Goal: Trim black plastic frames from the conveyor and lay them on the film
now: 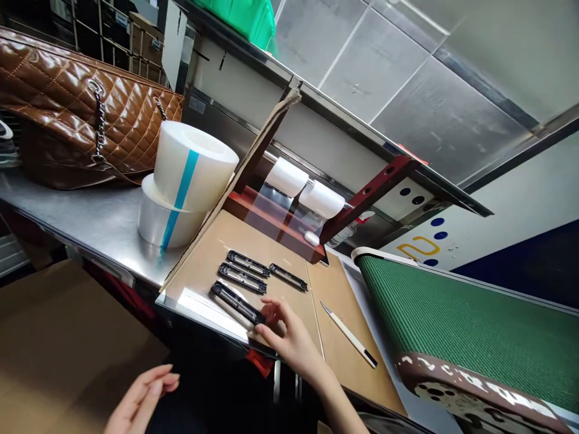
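My right hand (292, 337) pinches the near right end of a long black plastic part (237, 302) with a shiny middle strip. That part is slightly tilted at the front edge of a cardboard-covered work surface (289, 253). Just behind it lie three similar black parts: one in the middle (243, 278), another farther back (248, 263), and one to the right (288, 277). At the lower left, in front of the table, my left hand (145, 395) is empty, its fingers loosely stretched out. A white-handled craft knife (350, 336) rests right of my right hand.
Two big stacked film rolls (176, 169) stand on the metal table left of an upright cardboard divider (239, 181). A brown quilted bag (90, 120) sits behind them. At the back is a red film rack (275, 226) with two rolls; a green conveyor belt (479, 319) runs along the right.
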The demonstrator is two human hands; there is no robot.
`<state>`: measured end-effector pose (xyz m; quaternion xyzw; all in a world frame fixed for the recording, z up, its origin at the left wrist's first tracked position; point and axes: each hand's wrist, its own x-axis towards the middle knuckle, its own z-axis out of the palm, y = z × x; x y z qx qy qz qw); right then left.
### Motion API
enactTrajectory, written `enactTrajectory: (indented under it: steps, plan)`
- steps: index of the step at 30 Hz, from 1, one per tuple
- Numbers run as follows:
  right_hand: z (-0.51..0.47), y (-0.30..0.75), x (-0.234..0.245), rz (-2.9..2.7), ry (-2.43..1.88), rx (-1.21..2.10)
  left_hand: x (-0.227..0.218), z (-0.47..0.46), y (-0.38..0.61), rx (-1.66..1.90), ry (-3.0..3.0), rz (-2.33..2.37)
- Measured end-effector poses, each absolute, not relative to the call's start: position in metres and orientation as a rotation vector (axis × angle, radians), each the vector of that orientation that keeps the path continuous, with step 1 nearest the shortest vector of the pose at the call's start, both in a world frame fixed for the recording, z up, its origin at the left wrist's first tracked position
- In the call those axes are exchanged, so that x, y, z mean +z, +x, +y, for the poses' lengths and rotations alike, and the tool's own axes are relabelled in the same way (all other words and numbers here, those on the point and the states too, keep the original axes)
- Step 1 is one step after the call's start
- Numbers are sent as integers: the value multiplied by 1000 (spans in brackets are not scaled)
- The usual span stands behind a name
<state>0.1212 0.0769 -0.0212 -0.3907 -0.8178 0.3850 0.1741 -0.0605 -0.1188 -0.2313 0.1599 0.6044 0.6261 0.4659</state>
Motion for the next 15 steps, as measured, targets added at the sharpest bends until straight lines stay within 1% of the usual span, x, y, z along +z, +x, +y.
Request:
enactTrajectory:
  steps: [3,6,10,15]
  plan:
    - [55,131,-15,-2220,-1109,1384,-188,-93,-41,1457,497,1285]
    - [28,141,-19,-2158,-1076,1528,-159,-74,-27,1475,530,1064]
    - [4,152,-31,-2150,-1090,1580,-148,-72,-22,1524,490,947]
    - [-2,160,-35,-2234,-1147,1630,-137,-94,-44,1413,562,1128]
